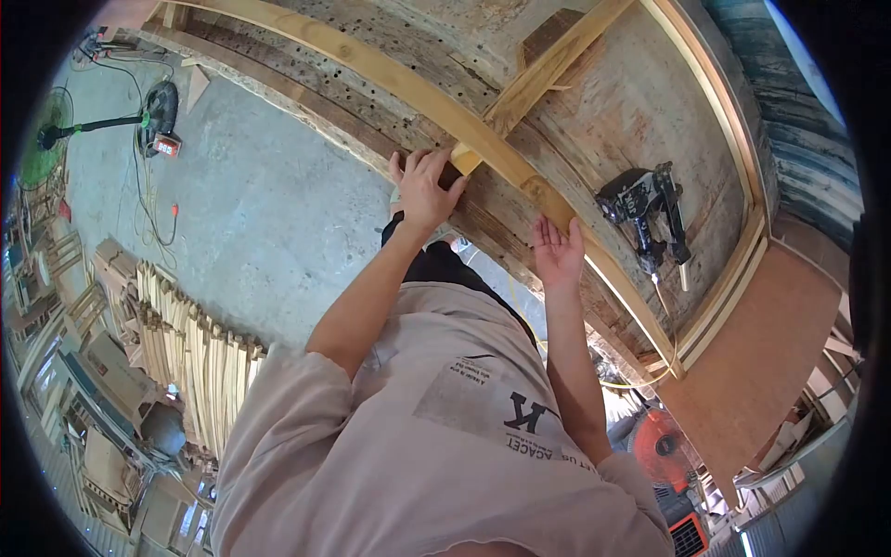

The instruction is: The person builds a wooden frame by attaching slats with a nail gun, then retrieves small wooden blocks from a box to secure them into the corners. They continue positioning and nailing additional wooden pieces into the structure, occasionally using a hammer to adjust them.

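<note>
My left hand (427,190) is closed at the bench edge, its fingers and thumb around a small dark wooden block (449,175) beside the end of a crosspiece (534,84). The palm hides much of that block. A long wooden rail (399,79), looking curved in this lens, passes over the crosspiece. My right hand (560,252) is palm up with fingers extended, its fingertips touching the near edge of the rail. A black nail gun (640,213) lies on the bench inside the frame, to the right of my right hand.
The worn workbench (613,121) is full of small holes. A brown board (761,343) sits at its right end. Bundled wood strips (190,348) stand at left on the concrete floor (251,204), near a green fan (56,135) and its cable. An orange fan (661,446) is at lower right.
</note>
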{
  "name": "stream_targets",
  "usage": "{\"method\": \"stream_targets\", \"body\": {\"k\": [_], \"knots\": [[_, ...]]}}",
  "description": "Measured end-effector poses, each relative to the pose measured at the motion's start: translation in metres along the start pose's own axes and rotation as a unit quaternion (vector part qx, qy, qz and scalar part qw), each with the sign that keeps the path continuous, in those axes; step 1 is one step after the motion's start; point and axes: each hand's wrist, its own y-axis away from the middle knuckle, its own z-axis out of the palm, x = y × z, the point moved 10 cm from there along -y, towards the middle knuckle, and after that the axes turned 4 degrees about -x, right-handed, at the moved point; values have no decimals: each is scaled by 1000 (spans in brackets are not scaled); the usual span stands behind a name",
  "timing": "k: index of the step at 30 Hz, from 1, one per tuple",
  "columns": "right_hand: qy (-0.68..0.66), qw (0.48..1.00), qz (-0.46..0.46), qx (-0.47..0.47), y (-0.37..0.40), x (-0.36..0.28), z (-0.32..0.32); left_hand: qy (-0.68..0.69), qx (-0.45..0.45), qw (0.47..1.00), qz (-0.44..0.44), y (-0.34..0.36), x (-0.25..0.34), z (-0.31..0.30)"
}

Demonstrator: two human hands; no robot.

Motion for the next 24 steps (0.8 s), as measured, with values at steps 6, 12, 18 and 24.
{"method": "stream_targets", "body": {"k": [6, 12, 18, 24], "knots": [[9, 1000, -9, 3, 1, -1, 2, 5, -3, 1000, -8, -1, 0, 5], [1, 1000, -4, 1, 0, 0, -1, 7, 20, 1000, 5, 1, -3, 10], [12, 1000, -10, 23, 2, 0, -4, -1, 13, 1000, -12, -4, 2, 11], [3, 1000, -8, 29, 2, 0, -4, -15, 23, 999, -25, -3, -5, 13]]}}
